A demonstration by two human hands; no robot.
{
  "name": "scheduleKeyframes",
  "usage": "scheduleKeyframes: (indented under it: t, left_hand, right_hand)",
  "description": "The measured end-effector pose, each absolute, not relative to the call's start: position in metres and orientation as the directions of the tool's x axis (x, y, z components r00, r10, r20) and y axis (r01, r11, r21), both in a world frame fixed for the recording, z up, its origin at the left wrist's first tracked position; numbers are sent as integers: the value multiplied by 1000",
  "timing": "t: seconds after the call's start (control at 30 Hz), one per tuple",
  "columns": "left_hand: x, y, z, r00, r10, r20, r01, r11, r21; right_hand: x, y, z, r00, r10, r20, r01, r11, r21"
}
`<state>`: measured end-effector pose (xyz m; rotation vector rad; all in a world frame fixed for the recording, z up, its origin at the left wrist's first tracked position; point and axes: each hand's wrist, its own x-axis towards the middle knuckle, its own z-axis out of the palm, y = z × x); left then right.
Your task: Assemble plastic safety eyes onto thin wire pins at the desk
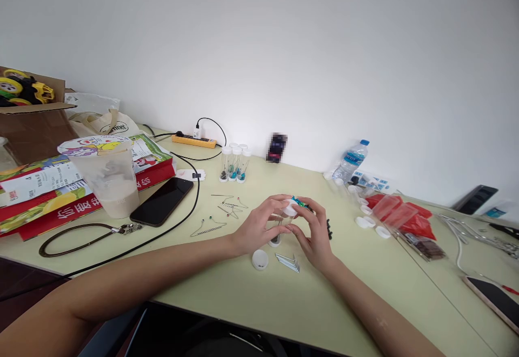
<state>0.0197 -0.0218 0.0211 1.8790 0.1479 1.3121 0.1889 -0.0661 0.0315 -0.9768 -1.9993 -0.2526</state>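
Both my hands meet over the middle of the pale green table (pixel 227 286). My left hand (pixel 259 226) wraps a small clear vial (pixel 279 226) that stands on the table. My right hand (pixel 314 232) pinches the vial's white cap (pixel 289 208) at the top, with a small blue-green piece (pixel 300 202) beside its fingers. A loose white cap (pixel 260 259) and a small stack of bent metal pieces (pixel 288 262) lie just in front of my hands. Thin wire pieces (pixel 227 210) lie to the left.
Several capped vials (pixel 234 163) stand at the back. On the left are a black phone (pixel 162 201), a plastic cup (pixel 107 176), books, a strap and a power strip (pixel 193 141). On the right are a water bottle (pixel 349 162), white caps, red bags (pixel 399 215) and another phone (pixel 494 298).
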Motion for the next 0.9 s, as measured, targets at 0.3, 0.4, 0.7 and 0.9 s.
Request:
scheduleKeyframes:
  t: [0.3, 0.4, 0.7, 0.9]
  left_hand:
    - [16, -21, 19, 407, 454, 793, -241, -784, 572]
    - [15, -22, 22, 385, 407, 828, -160, -855, 494]
    - [15, -20, 20, 351, 557, 753, -160, -756, 634]
    - [14, -21, 23, 485, 536, 691, -219, -691, 690]
  right_hand:
    - [196, -65, 35, -270, 612, 744, 685, 665, -298]
    - [199, -66, 37, -271, 613, 742, 687, 663, -297]
    - [196, -65, 37, -229, 640, 733, 688, 640, -343]
    - [201, -68, 37, -374, 536, 757, 706, 694, -143]
